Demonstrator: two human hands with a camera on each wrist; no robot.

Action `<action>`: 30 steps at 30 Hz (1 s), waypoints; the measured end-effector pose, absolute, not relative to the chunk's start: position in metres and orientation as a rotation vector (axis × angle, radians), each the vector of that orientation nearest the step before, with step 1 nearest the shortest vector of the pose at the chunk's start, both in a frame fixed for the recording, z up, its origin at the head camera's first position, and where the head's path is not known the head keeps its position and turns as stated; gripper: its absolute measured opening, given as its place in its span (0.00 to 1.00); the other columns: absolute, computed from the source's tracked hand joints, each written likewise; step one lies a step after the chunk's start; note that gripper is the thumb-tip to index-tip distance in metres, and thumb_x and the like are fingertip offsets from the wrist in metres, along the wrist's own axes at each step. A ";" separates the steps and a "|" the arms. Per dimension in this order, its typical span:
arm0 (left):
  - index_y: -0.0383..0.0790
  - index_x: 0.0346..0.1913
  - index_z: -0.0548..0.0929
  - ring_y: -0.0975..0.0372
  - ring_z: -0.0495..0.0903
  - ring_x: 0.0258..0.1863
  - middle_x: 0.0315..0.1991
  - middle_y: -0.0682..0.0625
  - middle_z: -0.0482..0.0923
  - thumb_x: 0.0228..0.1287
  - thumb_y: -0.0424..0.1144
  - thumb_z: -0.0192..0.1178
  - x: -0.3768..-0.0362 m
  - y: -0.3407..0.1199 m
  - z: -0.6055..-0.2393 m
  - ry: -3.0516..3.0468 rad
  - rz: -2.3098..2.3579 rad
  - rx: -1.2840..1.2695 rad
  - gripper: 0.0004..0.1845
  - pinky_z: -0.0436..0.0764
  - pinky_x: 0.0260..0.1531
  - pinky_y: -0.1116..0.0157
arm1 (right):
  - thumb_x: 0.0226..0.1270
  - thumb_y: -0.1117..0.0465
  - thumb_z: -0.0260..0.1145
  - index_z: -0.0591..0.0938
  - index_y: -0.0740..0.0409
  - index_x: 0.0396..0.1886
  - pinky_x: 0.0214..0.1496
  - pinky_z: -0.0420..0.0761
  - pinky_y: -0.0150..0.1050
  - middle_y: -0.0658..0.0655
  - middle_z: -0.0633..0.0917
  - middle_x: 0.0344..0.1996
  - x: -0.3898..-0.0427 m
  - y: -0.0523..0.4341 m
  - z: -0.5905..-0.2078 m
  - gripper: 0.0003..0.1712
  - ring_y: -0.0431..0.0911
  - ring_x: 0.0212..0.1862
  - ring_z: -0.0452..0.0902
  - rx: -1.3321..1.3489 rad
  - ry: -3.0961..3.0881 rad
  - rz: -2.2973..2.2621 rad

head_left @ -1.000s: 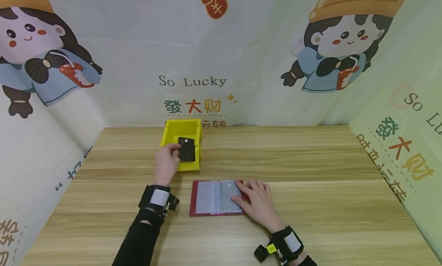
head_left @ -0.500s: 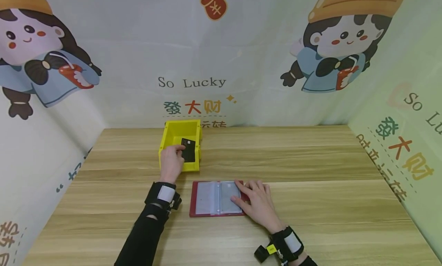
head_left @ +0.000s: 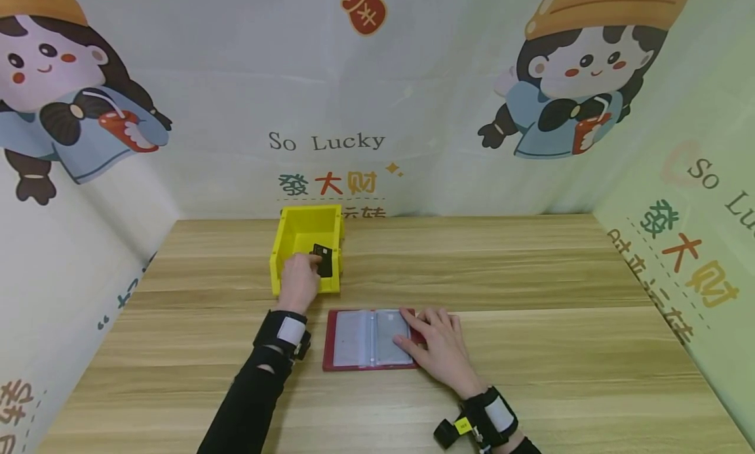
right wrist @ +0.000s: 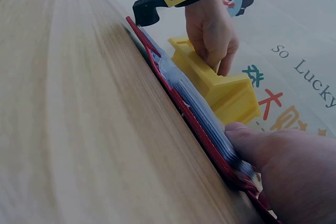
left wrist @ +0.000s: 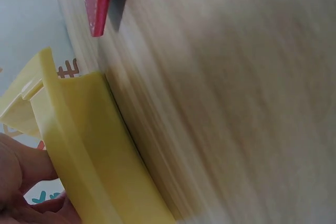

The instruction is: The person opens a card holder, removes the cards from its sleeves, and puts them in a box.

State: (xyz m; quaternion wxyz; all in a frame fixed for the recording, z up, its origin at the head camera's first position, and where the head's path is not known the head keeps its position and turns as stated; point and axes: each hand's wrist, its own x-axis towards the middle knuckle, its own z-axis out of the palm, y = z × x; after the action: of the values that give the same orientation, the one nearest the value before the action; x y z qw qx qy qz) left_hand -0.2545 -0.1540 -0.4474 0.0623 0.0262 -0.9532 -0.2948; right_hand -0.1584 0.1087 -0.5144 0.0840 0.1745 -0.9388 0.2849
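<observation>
In the head view, my left hand reaches over the near wall of a yellow bin. Its fingers pinch a black card inside the bin, and the hand covers the card's left part. The thumb is hidden from the head camera. My right hand rests with extended fingers on the right edge of an opened red card holder with clear plastic sleeves. In the right wrist view, the thumb presses on the stack of sleeves.
The wooden table stretches around the bin and the card holder. Behind it hangs a printed cloth, which the bin's far end nearly touches. Both wrists wear black straps with cameras, the right one beside the table's near side.
My left hand has moved slightly right, with the black card shifting right and lower into the bin. The right hand and the card holder have stayed put.
</observation>
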 end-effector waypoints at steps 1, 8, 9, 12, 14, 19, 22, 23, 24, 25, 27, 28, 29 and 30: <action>0.26 0.54 0.84 0.43 0.81 0.53 0.52 0.31 0.83 0.70 0.26 0.53 -0.254 -0.153 -0.448 -2.878 -0.868 0.058 0.15 0.80 0.52 0.48 | 0.64 0.44 0.69 0.82 0.53 0.63 0.47 0.56 0.42 0.46 0.73 0.32 -0.158 0.109 -0.514 0.31 0.41 0.39 0.61 0.520 -2.799 0.851; 0.28 0.34 0.86 0.43 0.79 0.37 0.29 0.36 0.81 0.76 0.37 0.51 -0.252 -0.150 -0.452 -2.891 -0.644 -0.014 0.18 0.76 0.41 0.49 | 0.64 0.43 0.69 0.82 0.53 0.63 0.47 0.55 0.41 0.46 0.73 0.32 -0.158 0.108 -0.513 0.31 0.41 0.39 0.61 0.519 -2.797 0.853; 0.29 0.34 0.86 0.42 0.79 0.38 0.30 0.35 0.81 0.77 0.38 0.50 -0.252 -0.150 -0.452 -2.904 -0.614 -0.005 0.19 0.76 0.43 0.48 | 0.64 0.43 0.69 0.82 0.53 0.63 0.47 0.55 0.41 0.46 0.73 0.32 -0.158 0.108 -0.513 0.31 0.41 0.39 0.61 0.519 -2.796 0.854; 0.30 0.38 0.86 0.38 0.79 0.46 0.38 0.31 0.82 0.80 0.43 0.45 -0.251 -0.148 -0.454 -2.953 -0.574 0.041 0.24 0.75 0.49 0.44 | 0.64 0.44 0.70 0.82 0.53 0.63 0.47 0.56 0.41 0.47 0.73 0.32 -0.157 0.108 -0.512 0.31 0.42 0.39 0.61 0.519 -2.791 0.856; 0.30 0.42 0.86 0.36 0.77 0.50 0.45 0.29 0.81 0.81 0.46 0.41 -0.250 -0.147 -0.454 -2.994 -0.576 0.087 0.26 0.73 0.54 0.42 | 0.64 0.44 0.70 0.82 0.53 0.63 0.47 0.56 0.41 0.47 0.74 0.32 -0.157 0.108 -0.512 0.31 0.42 0.39 0.61 0.520 -2.790 0.855; 0.31 0.46 0.85 0.36 0.73 0.55 0.50 0.28 0.77 0.82 0.49 0.37 -0.249 -0.145 -0.457 -3.067 -0.546 0.158 0.29 0.68 0.59 0.41 | 0.64 0.43 0.70 0.82 0.53 0.63 0.47 0.56 0.41 0.47 0.74 0.32 -0.157 0.108 -0.511 0.31 0.42 0.39 0.61 0.518 -2.797 0.846; 0.31 0.46 0.85 0.36 0.72 0.55 0.51 0.28 0.76 0.82 0.49 0.36 -0.249 -0.145 -0.457 -3.072 -0.545 0.164 0.29 0.68 0.58 0.41 | 0.64 0.43 0.70 0.82 0.53 0.63 0.47 0.56 0.41 0.47 0.74 0.32 -0.158 0.107 -0.511 0.31 0.42 0.40 0.62 0.517 -2.795 0.850; 0.31 0.45 0.85 0.36 0.72 0.55 0.51 0.28 0.76 0.82 0.49 0.36 -0.248 -0.145 -0.457 -3.070 -0.549 0.162 0.29 0.68 0.58 0.41 | 0.64 0.44 0.70 0.82 0.53 0.63 0.47 0.56 0.41 0.47 0.74 0.32 -0.158 0.107 -0.511 0.31 0.42 0.40 0.62 0.517 -2.793 0.852; 0.31 0.45 0.85 0.36 0.72 0.55 0.51 0.28 0.76 0.82 0.49 0.36 -0.248 -0.145 -0.458 -3.063 -0.554 0.158 0.29 0.68 0.58 0.41 | 0.64 0.44 0.70 0.82 0.53 0.63 0.47 0.56 0.41 0.47 0.74 0.32 -0.158 0.107 -0.511 0.31 0.42 0.40 0.62 0.518 -2.791 0.853; 0.30 0.45 0.85 0.36 0.72 0.55 0.51 0.28 0.76 0.81 0.48 0.36 -0.247 -0.145 -0.458 -3.044 -0.568 0.154 0.29 0.68 0.58 0.41 | 0.64 0.44 0.70 0.82 0.53 0.63 0.47 0.56 0.41 0.47 0.73 0.32 -0.158 0.107 -0.512 0.31 0.42 0.40 0.62 0.518 -2.791 0.854; 0.28 0.43 0.86 0.36 0.73 0.54 0.51 0.28 0.77 0.81 0.46 0.38 -0.245 -0.146 -0.458 -2.974 -0.603 0.137 0.28 0.70 0.57 0.42 | 0.64 0.43 0.70 0.82 0.52 0.63 0.46 0.55 0.41 0.47 0.73 0.32 -0.158 0.108 -0.513 0.31 0.42 0.39 0.62 0.517 -2.790 0.854; 0.28 0.42 0.86 0.36 0.73 0.54 0.51 0.28 0.77 0.80 0.45 0.39 -0.243 -0.146 -0.458 -2.926 -0.627 0.119 0.27 0.70 0.57 0.42 | 0.64 0.43 0.70 0.82 0.52 0.63 0.46 0.55 0.41 0.46 0.73 0.32 -0.158 0.108 -0.513 0.31 0.41 0.39 0.62 0.516 -2.789 0.854; 0.28 0.42 0.86 0.36 0.74 0.53 0.50 0.28 0.78 0.80 0.43 0.40 -0.241 -0.146 -0.458 -2.873 -0.653 0.101 0.26 0.71 0.56 0.43 | 0.64 0.43 0.70 0.82 0.52 0.63 0.46 0.55 0.41 0.46 0.73 0.32 -0.158 0.108 -0.513 0.31 0.41 0.39 0.61 0.514 -2.789 0.855; 0.27 0.42 0.86 0.37 0.75 0.52 0.49 0.29 0.79 0.79 0.42 0.42 -0.239 -0.146 -0.458 -2.815 -0.684 0.081 0.24 0.72 0.55 0.43 | 0.64 0.43 0.70 0.82 0.52 0.63 0.46 0.55 0.40 0.46 0.73 0.31 -0.158 0.108 -0.514 0.31 0.41 0.39 0.61 0.514 -2.788 0.856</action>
State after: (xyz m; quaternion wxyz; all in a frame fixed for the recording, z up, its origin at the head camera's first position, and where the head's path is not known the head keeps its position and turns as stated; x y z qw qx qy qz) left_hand -0.2387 -0.1462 -0.4580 0.1216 0.0276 -0.9641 -0.2342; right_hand -0.1576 0.1078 -0.5138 0.0902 0.1727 -0.9376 0.2879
